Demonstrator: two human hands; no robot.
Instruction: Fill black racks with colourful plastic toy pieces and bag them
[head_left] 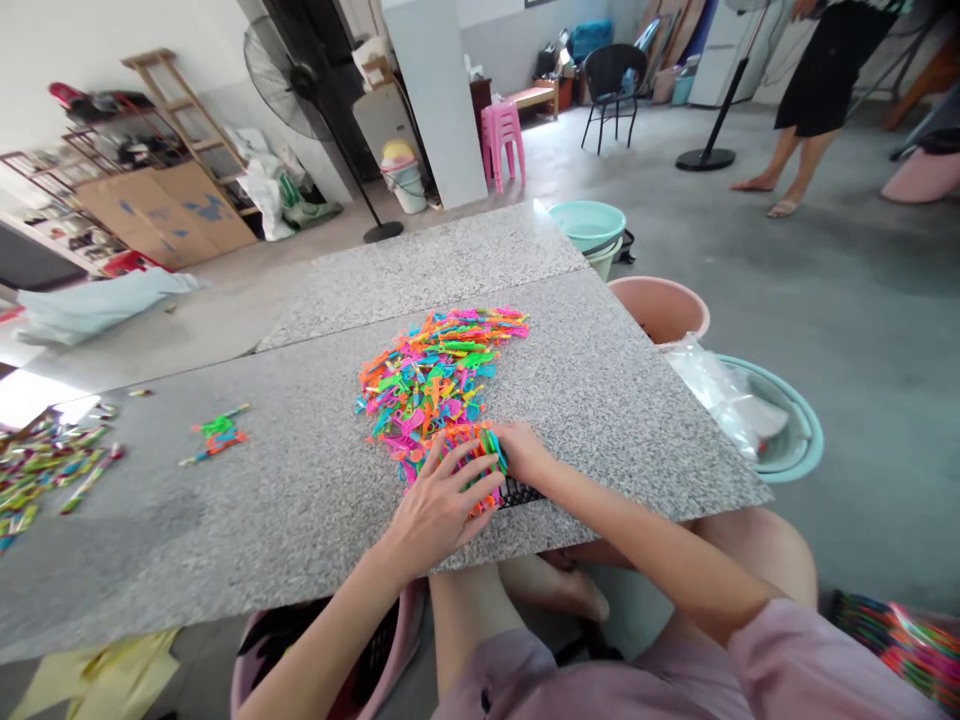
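Note:
A heap of small bright plastic pieces, in pink, orange, green, yellow and blue, lies on the speckled stone-look table. At the heap's near end is a black lattice tray, partly covered by a row of similar pieces. My left hand rests over this row, fingers stretched and spread across the pieces. On the row's right side, my right hand is curled against several green and blue pieces. Its fingertips are mostly hidden behind them.
Left on the table are a small cluster of coloured pieces and a pile of shiny tube-like pieces. Basins, including a pink one and a blue one, stand off the right edge. Another person stands at the far right.

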